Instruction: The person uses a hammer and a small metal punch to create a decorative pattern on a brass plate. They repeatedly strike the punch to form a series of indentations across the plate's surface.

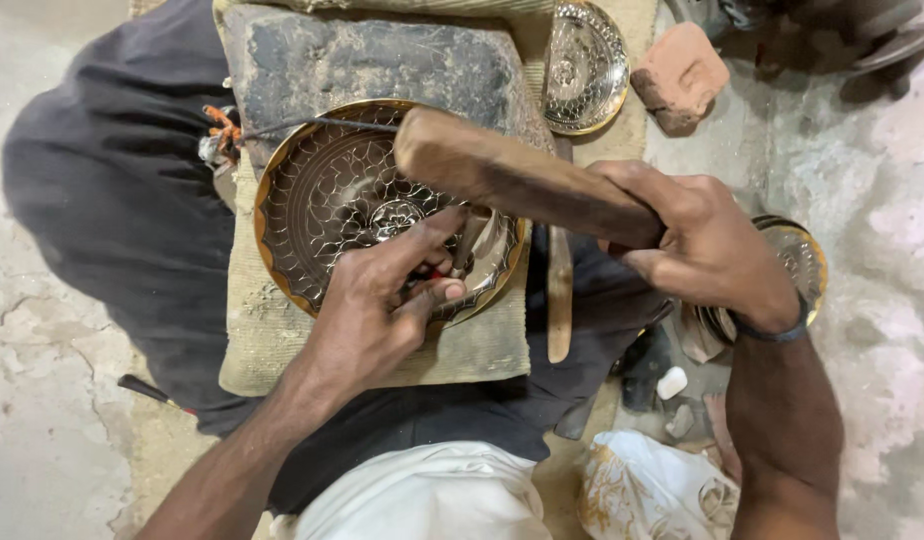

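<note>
Two hands are working over one engraved brass plate (pixel 327 210) in the head view. My left hand (pixel 382 300) is resting on the plate's near rim, its grip pinching a thin metal punch (pixel 469 243) between thumb and fingers; the punch's tip is hiding behind my fingers, so I cannot tell exactly where it is meeting the metal. A bit of red is showing at my fingertips, too small to make out. My right hand (pixel 697 245) is closing its grip round a wooden mallet (pixel 512 180), whose thick end is hanging above the plate and covering part of its far right rim.

That plate is lying on a woven mat (pixel 482 350) laid across my lap, leaning against a dark, worn block (pixel 372 60) whose top edge is running out of frame. Beside the mat, a flat wooden stick (pixel 559 290) is lying. Further off, a second engraved plate (pixel 582 65) is sitting near a piece of brick (pixel 679 75). A third plate (pixel 802 262) is sitting mostly hidden behind my right wrist. A patterned cloth (pixel 647 495) is being cut off at the bottom edge.
</note>
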The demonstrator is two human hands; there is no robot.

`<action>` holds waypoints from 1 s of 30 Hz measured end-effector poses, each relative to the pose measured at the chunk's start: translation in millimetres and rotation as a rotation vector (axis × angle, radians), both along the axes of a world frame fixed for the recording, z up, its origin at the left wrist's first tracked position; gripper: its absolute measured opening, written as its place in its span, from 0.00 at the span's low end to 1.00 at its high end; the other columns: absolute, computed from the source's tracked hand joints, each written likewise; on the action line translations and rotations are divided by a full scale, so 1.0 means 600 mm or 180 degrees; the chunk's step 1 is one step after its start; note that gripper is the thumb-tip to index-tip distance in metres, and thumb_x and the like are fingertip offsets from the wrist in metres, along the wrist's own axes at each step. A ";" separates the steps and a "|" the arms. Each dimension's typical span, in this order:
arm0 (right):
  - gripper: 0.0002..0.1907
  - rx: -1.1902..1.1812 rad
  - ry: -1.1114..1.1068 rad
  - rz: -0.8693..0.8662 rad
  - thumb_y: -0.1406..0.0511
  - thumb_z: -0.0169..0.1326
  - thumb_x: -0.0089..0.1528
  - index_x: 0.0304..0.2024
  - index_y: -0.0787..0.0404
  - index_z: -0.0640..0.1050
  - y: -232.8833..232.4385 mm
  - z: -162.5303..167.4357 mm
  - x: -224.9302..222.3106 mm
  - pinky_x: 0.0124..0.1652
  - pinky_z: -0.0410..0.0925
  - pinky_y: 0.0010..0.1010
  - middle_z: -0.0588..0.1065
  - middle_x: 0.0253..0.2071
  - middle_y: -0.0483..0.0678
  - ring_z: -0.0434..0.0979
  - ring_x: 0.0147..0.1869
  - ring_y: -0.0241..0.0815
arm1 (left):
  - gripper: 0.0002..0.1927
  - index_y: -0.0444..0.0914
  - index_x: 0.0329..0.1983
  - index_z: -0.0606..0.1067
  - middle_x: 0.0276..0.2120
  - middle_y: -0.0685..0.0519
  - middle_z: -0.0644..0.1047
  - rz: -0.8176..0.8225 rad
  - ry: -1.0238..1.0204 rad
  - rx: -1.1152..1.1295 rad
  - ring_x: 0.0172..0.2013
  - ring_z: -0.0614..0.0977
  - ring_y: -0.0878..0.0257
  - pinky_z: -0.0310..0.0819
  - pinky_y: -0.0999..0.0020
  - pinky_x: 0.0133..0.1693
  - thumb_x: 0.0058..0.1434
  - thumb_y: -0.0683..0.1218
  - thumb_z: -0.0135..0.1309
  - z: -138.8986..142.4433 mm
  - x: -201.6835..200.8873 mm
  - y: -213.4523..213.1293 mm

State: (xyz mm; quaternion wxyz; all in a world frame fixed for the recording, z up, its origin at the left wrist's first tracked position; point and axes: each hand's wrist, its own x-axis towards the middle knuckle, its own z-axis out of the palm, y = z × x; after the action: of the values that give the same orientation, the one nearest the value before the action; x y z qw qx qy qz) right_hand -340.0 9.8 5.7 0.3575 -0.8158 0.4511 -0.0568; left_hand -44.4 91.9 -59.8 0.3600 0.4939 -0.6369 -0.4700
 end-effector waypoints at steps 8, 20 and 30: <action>0.37 0.0872 -0.0812 -0.0581 0.78 0.55 0.53 0.65 0.62 0.67 -0.032 -0.003 -0.008 0.43 0.73 0.24 0.78 0.43 0.43 0.79 0.43 0.29 | 0.32 0.46 0.65 0.71 0.39 0.47 0.85 0.0197 0.0161 0.0355 0.37 0.88 0.60 0.84 0.62 0.34 0.57 0.41 0.63 0.015 0.009 -0.002; 0.36 0.0265 0.0030 -0.0262 0.74 0.67 0.52 0.62 0.60 0.70 -0.079 0.040 0.025 0.38 0.69 0.26 0.76 0.31 0.45 0.75 0.37 0.31 | 0.32 0.44 0.65 0.71 0.38 0.46 0.85 0.0388 0.0232 0.0472 0.37 0.88 0.58 0.84 0.60 0.36 0.56 0.42 0.63 0.027 0.013 0.001; 0.34 -0.0077 -0.0637 -0.0034 0.74 0.61 0.52 0.62 0.63 0.70 -0.020 0.001 0.013 0.47 0.73 0.29 0.82 0.40 0.47 0.83 0.44 0.35 | 0.30 0.43 0.65 0.70 0.51 0.43 0.82 0.0086 0.0179 -0.0293 0.42 0.88 0.57 0.87 0.65 0.40 0.58 0.38 0.62 0.010 0.004 -0.006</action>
State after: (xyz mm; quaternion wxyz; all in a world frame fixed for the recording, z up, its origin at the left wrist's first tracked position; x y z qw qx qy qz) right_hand -332.2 -2.0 6.3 0.3906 -0.8078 0.4167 -0.1454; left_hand -42.1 88.1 -53.8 0.4063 0.4720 -0.6407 -0.4490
